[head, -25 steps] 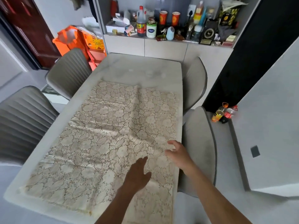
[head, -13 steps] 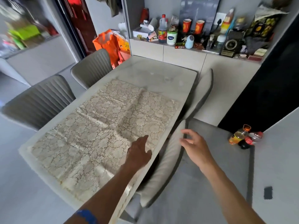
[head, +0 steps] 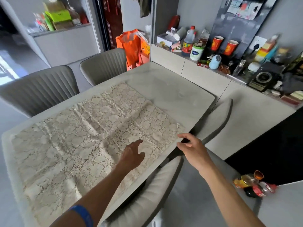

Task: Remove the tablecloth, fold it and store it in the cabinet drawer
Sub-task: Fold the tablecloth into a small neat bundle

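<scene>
A cream lace tablecloth (head: pixel 85 138) lies spread flat on the pale table (head: pixel 177 94), creased along old fold lines and covering the near and middle part of the top; the far end, toward 1 o'clock, is bare. The person's left hand (head: pixel 132 155) reaches in from about 6 o'clock, palm down, fingers loosely extended over the cloth near its right-hand edge. Whether the fingertips press the lace or hover just above it is hard to tell from this angle; it pinches nothing. A blue band (head: pixel 83 214) wraps the left forearm.

The right hand (head: pixel 191 148) sits at about 4 o'clock of the cloth's centre, at the table's right edge beside the cloth's far right corner. Its fingers are slightly curled and parted, thumb apart from them, closed on nothing.

Grey ribbed chairs (head: pixel 41 89) stand along the table's left side toward 10 o'clock, and two more chair backs (head: pixel 155 185) tuck under the right edge. Beyond the table's far end, at 1 to 2 o'clock, a low cabinet (head: pixel 206 76) runs along the wall, its top crowded with bottles, cups and boxes. Two drink bottles (head: pixel 252 184) lie on the floor at 4 o'clock. An orange bag (head: pixel 131 45) sits at 12 o'clock.
</scene>
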{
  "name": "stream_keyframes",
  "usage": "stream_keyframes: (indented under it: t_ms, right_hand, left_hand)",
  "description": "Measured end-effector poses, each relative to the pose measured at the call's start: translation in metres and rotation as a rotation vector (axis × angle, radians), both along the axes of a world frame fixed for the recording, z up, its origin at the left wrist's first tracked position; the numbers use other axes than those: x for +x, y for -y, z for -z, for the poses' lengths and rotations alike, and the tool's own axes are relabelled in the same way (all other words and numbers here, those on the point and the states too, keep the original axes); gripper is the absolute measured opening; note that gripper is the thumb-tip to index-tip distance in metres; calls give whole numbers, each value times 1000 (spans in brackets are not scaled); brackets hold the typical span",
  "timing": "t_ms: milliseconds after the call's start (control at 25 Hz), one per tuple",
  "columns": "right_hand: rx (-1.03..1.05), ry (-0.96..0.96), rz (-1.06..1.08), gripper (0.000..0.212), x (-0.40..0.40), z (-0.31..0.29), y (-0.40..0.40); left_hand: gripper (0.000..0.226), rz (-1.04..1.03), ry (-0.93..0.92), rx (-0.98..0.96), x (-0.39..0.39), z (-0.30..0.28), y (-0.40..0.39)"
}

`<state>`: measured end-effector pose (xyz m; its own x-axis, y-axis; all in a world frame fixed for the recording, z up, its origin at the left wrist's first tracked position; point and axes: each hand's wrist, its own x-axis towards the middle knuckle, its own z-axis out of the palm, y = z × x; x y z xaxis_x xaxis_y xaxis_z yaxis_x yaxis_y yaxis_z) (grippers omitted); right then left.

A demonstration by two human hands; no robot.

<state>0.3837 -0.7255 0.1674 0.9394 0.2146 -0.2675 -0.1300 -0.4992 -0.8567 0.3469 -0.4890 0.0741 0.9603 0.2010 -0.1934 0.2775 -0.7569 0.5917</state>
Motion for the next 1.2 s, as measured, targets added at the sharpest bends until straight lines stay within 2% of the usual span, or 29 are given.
stream_keyframes:
  t_ms: [80, 200, 320, 440, 520, 640, 720, 800, 840, 960, 1000, 1160, 1200]
  right_hand:
    - [4, -6, 0, 23, 32, 0, 4]
    - [-53, -63, -43, 21, 120, 16, 17]
    - [-36, -137, -47, 16, 190, 39, 25]
    - [-125, -208, -185, 16, 243, 68, 23]
    - [-191, -245, -298, 17, 290, 91, 17]
    - [-264, -272, -389, 12, 360, 131, 13]
    - [-341, -317, -436, 13, 386, 163, 16]
    - [-431, -386, -515, 16, 389, 192, 19]
    - [-471, -410, -533, 17, 389, 203, 19]
    - [-423, -477, -435, 21, 388, 219, 8]
    - [-379, -509, -391, 21, 386, 222, 3]
    - [-278, -656, -335, 7, 371, 229, -2]
    - [-280, -647, -343, 11, 368, 229, -3]
  left_hand:
    - [56, -36, -9, -8, 28, 7, 8]
    - [51, -67, -27, -61, 99, 31, 47]
    - [47, -89, -135, -64, 146, 59, 87]
    - [56, 9, -332, 146, 169, 94, 112]
    - [64, 4, -435, 231, 185, 114, 118]
    - [61, -118, -460, 278, 201, 138, 133]
    - [46, -190, -370, 342, 211, 143, 137]
    - [23, -345, -143, 252, 216, 140, 133]
    - [18, -462, -50, 131, 219, 138, 128]
    - [14, -778, 29, -365, 213, 130, 109]
    - [15, -822, 47, -431, 208, 127, 103]
    - [10, -956, 162, -452, 199, 110, 90]
    - [10, -976, 197, -440, 199, 107, 89]
